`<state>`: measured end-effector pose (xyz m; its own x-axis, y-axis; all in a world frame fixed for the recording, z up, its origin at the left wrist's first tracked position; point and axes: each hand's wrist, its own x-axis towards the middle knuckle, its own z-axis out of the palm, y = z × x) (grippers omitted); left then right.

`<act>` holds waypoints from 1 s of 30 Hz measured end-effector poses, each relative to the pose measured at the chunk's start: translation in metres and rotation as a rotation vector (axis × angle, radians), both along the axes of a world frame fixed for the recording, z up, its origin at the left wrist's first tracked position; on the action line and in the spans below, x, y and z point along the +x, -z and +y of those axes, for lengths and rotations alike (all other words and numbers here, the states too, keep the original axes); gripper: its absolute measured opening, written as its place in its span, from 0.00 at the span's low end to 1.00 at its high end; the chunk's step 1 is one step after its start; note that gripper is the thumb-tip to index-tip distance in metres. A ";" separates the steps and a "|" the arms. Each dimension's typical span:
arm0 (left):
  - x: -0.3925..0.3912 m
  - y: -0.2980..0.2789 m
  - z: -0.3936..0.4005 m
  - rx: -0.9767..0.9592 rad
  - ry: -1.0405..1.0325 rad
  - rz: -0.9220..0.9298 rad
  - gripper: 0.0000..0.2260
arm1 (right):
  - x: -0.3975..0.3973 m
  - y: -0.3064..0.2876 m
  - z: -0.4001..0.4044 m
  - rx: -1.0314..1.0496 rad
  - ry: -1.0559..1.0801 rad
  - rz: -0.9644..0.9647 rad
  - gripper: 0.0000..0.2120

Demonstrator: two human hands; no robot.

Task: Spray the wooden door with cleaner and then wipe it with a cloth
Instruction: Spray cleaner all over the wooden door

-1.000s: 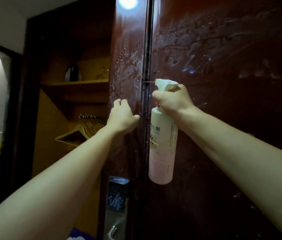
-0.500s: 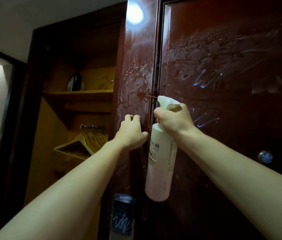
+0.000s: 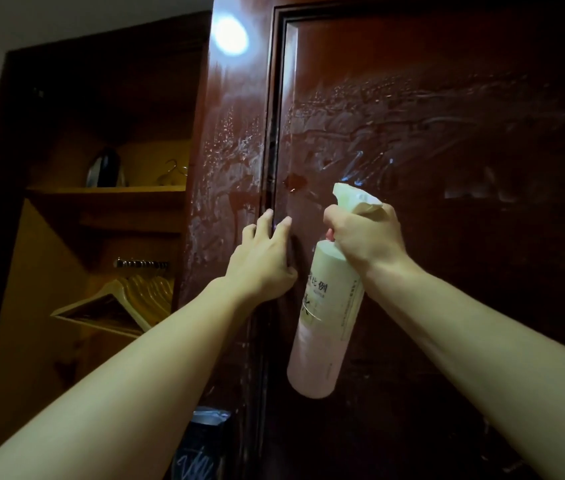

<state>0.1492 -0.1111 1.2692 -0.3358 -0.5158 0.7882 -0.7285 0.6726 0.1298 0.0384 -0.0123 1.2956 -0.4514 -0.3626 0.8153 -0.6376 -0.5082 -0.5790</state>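
Since the previous second, both hands have shifted right along the wooden door [image 3: 447,168], and the nozzle now faces the panel rather than the edge; spraying likely continues, with wiping not begun. Head view: one spray bottle [image 3: 329,323], gripped at the trigger by the right hand [image 3: 364,237]. The left hand [image 3: 263,258] rests with fingers extended against the door edge. No cloth visible. Two hands, one door.

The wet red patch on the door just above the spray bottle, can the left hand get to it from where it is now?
Probably yes. The left hand rests on the door edge just below the wet red patch, with bare wood between them. The spray bottle, held in the right hand, sits off to the side.
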 end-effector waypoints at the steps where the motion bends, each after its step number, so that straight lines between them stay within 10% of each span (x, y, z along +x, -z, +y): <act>1: -0.004 -0.001 0.002 0.004 -0.006 -0.005 0.38 | -0.004 0.000 0.004 -0.009 0.000 -0.004 0.17; 30: -0.080 0.008 0.029 -0.195 -0.142 -0.036 0.42 | -0.099 0.013 0.084 -0.035 -0.010 -0.167 0.04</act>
